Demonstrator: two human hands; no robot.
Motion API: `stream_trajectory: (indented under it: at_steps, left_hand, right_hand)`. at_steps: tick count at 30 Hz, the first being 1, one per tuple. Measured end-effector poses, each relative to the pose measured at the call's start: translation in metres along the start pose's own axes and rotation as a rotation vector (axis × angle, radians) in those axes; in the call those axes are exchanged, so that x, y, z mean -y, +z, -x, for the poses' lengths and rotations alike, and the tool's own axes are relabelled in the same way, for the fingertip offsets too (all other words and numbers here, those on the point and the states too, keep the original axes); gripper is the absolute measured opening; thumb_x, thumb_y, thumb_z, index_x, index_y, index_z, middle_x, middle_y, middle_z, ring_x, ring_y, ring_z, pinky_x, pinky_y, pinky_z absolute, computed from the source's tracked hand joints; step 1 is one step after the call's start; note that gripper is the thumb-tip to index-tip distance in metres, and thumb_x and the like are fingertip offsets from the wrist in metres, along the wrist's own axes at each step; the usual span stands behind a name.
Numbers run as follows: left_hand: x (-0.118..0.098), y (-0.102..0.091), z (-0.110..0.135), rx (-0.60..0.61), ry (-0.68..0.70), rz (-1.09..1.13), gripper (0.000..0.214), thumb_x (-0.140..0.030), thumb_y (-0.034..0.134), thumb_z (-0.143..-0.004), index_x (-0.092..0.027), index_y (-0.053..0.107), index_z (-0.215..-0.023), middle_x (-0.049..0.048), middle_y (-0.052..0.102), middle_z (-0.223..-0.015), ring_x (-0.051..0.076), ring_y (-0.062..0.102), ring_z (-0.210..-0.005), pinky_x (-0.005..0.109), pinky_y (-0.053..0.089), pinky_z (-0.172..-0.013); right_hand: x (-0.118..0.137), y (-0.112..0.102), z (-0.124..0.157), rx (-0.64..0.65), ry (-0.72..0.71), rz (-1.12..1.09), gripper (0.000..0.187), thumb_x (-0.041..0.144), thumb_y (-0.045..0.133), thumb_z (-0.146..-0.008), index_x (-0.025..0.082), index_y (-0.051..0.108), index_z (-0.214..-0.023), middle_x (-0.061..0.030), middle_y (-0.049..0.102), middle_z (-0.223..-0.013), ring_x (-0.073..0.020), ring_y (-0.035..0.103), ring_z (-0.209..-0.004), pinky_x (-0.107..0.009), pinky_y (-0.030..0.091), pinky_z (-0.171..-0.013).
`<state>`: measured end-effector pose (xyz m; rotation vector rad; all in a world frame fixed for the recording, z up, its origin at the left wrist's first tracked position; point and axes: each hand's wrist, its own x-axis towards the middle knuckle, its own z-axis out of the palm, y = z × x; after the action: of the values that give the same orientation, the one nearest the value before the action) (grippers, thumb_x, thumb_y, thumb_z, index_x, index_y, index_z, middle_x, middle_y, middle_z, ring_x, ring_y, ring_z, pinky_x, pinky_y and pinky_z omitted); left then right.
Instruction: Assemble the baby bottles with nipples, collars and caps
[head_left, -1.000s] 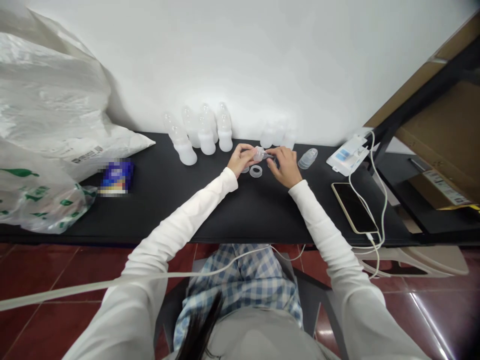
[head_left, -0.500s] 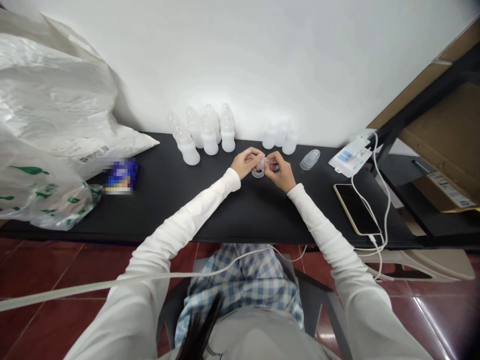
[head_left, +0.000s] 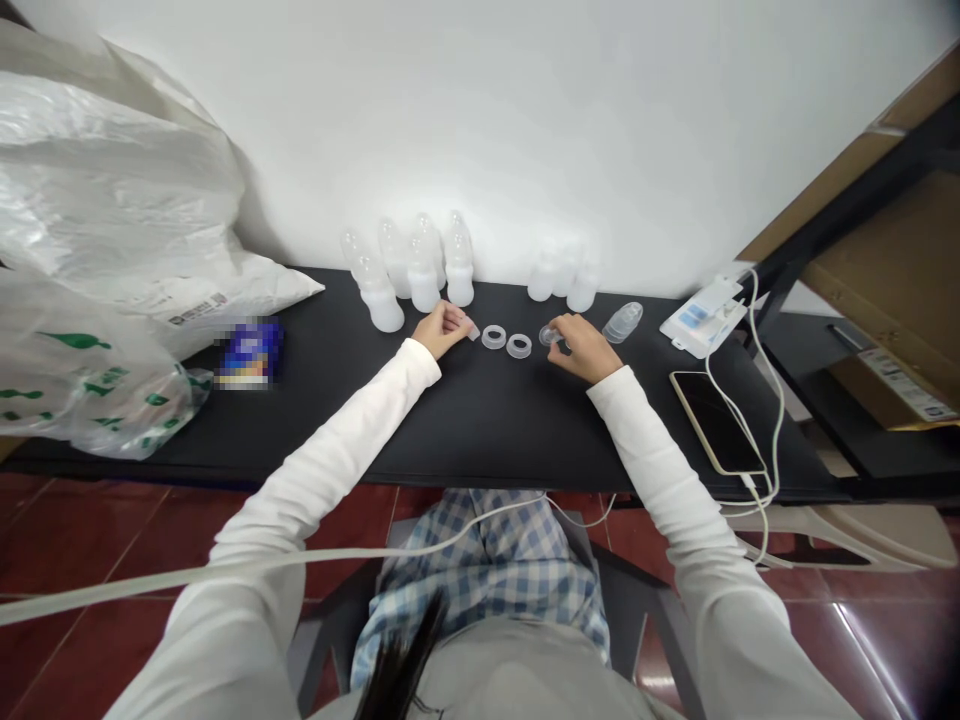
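One pale cable (head_left: 360, 552) is crossing in front of the person, over the checked trousers (head_left: 480, 580). Beyond them, the phone (head_left: 716, 422) is lying flat on the black table (head_left: 510, 430), toward the right; probably it is sitting at the side so that it is not disturbing the work.

Farther in, the left hand (head_left: 442, 330) is pinching a small clear piece (head_left: 472, 331) between thumb and fingers, so this grip is closed on it. The right hand (head_left: 583, 348) is gripping a round clear piece (head_left: 548, 337) by its edge; whether this piece is touching the table, I cannot tell. Both hands are using fingertips, I think because such parts are small and light. Between the hands, the left ring (head_left: 493, 346) and the right ring (head_left: 518, 354) are lying flat, just beside each other, which is seemingly making them easy to reach. To the right of the right hand, a clear cap (head_left: 623, 323) is lying on its side.

At the back, five capped bottles (head_left: 424, 285) are standing on the left, and some white bottles without caps (head_left: 582, 288) are standing on the right. Both groups are staying near the wall (head_left: 510, 120), perhaps for leaving space to the hands.
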<state>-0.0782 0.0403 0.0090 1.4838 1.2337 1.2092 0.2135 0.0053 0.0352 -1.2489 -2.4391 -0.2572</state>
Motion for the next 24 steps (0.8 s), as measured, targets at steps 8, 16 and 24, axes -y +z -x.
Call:
stream_trajectory:
  at_steps: [8, 16, 24]
  left_hand:
    - [0.005, -0.005, 0.014, 0.098, 0.167, -0.379, 0.029, -0.033, 0.078, -0.068, -0.022, 0.056, -0.082, 0.0045, 0.063, -0.088, 0.023, 0.059, -0.09, 0.037, 0.049, -0.088]
    - [-0.002, -0.025, 0.047, -0.497, 0.251, -0.639, 0.058, -0.034, 0.074, -0.074, -0.017, 0.047, -0.122, 0.0227, 0.041, -0.144, 0.04, 0.036, -0.14, 0.058, 0.025, -0.116]
    - [0.005, -0.045, 0.014, -0.781, -0.281, -0.405, 0.071, -0.024, 0.08, -0.063, -0.023, 0.036, -0.119, 0.0105, 0.053, -0.122, 0.033, 0.048, -0.127, 0.055, 0.031, -0.113]
  right_hand:
    - [0.011, 0.005, 0.006, 0.147, -0.012, 0.205, 0.027, 0.01, 0.054, -0.076, 0.018, 0.063, -0.1, -0.0153, 0.06, -0.112, -0.028, 0.049, -0.095, -0.038, 0.034, -0.077]
    - [0.021, 0.0, 0.001, -0.028, 0.118, 0.036, 0.036, 0.01, 0.048, -0.081, 0.019, 0.064, -0.112, -0.0144, 0.057, -0.116, -0.028, 0.05, -0.099, -0.042, 0.036, -0.085]
    - [0.018, 0.002, -0.001, -0.129, 0.118, -0.026, 0.027, 0.012, 0.047, -0.088, 0.02, 0.069, -0.1, -0.0114, 0.059, -0.106, -0.0251, 0.051, -0.096, -0.04, 0.038, -0.086]
